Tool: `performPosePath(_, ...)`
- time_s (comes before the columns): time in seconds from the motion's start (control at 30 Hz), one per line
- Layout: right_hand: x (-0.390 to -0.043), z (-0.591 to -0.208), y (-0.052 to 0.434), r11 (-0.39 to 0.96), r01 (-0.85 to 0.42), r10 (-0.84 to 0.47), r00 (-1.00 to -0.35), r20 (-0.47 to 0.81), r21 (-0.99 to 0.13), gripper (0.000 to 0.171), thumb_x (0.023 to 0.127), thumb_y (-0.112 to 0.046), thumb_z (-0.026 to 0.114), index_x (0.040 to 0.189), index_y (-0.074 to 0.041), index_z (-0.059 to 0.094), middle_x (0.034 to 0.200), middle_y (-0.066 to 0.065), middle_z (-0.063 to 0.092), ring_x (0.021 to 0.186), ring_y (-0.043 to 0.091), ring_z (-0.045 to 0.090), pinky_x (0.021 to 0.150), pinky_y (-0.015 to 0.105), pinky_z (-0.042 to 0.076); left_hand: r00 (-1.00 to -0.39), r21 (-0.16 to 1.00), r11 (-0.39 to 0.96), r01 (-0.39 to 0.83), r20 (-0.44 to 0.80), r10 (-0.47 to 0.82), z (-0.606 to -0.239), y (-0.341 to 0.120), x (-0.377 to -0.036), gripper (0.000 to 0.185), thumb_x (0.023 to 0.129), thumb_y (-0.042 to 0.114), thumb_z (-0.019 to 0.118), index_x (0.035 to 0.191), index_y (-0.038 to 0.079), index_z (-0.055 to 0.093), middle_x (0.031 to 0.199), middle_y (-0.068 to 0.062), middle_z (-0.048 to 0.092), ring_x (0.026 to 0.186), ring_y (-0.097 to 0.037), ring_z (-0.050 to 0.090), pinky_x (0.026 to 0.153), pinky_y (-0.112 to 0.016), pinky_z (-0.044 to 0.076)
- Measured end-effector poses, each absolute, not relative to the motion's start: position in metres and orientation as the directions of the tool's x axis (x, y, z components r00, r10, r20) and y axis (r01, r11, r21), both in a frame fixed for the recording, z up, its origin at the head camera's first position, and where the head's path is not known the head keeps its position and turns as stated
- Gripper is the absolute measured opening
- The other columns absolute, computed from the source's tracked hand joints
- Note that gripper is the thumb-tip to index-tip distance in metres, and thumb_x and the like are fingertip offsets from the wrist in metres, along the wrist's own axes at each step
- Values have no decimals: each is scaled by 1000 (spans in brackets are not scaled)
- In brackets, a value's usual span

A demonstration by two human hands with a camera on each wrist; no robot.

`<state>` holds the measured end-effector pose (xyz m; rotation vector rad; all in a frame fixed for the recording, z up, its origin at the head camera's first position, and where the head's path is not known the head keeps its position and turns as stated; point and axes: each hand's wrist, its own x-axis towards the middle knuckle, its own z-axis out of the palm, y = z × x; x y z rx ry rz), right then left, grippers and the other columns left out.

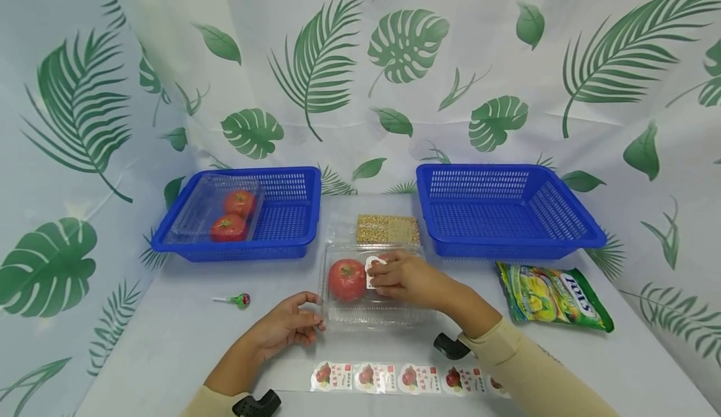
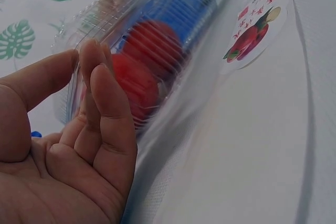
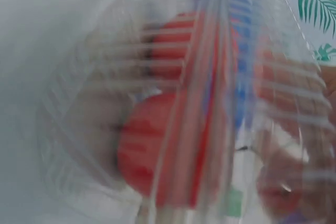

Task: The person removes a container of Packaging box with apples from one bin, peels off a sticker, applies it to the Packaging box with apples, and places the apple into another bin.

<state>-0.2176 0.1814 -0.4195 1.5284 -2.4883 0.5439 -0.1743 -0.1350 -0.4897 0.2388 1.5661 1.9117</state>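
Note:
A clear plastic clamshell box point(image 1: 366, 318) with ribbed sides sits at table centre, its lid down over two red apples. One apple point(image 1: 347, 280) shows at its left; the other is mostly hidden under my right hand in the head view, but both appear in the left wrist view. My right hand point(image 1: 414, 281) lies over the lid, fingers extended and touching a white label sticker point(image 1: 372, 273) with an apple print. At the box's left edge my left hand point(image 1: 290, 326) rests with loosely bent fingers, fingertips right at the rim. The right wrist view is blurred.
A strip of similar stickers point(image 1: 417, 379) lies along the front. Behind stand a blue basket point(image 1: 284, 251) holding a boxed pair of apples and another blue basket point(image 1: 507, 251). A bag of grain point(image 1: 388, 229), a Fox's candy bag point(image 1: 554, 298) and a lollipop point(image 1: 241, 300) are nearby.

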Motion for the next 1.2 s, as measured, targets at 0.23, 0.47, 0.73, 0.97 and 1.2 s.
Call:
performPosePath(0.23, -220, -414, 190, 476, -837, -791, -542, 283, -271, 23, 89, -16, 72, 109, -5, 75, 120, 6, 67, 113, 27, 59, 94, 43, 45, -773, 935, -77, -346, -237, 589, -489, -137, -176, 43, 93, 10, 65, 126, -2, 39, 85, -7, 71, 62, -10, 62, 60, -26, 53)
performPosePath(0.47, -222, -418, 199, 569, -773, -721, -633, 282, -279, 25, 85, -24, 76, 107, -11, 77, 114, -2, 70, 90, 13, 58, 74, 30, 42, -769, 931, -77, -357, -247, 590, -490, -136, -176, 41, 94, 10, 64, 125, -1, 40, 85, -7, 71, 62, -11, 63, 60, -26, 53)
performPosePath(0.73, -215, -419, 200, 515, -772, -722, -625, 297, -373, 17, 82, -23, 79, 99, -18, 79, 103, -12, 72, 88, 6, 53, 74, 26, 45, -772, 928, -79, -364, -253, 583, -491, -136, -174, 41, 94, 9, 63, 125, -1, 39, 85, -8, 70, 62, -11, 62, 59, -26, 53)
performPosePath(0.97, -211, -422, 195, 412, -813, -771, -551, 319, -411, 18, 83, -15, 78, 100, -15, 79, 103, -9, 72, 102, 12, 60, 90, 34, 48, -771, 927, -83, -366, -252, 585, -490, -136, -174, 40, 94, 9, 64, 124, 0, 40, 85, -8, 70, 62, -11, 62, 60, -27, 53)
performPosePath(1.2, -210, -425, 186, 334, -857, -799, -479, 365, -393, 18, 84, -14, 77, 101, -15, 78, 101, -11, 72, 93, 8, 58, 82, 23, 50, -768, 925, -88, -369, -251, 590, -490, -135, -174, 40, 93, 10, 64, 124, 0, 40, 85, -7, 70, 62, -11, 62, 60, -27, 53)
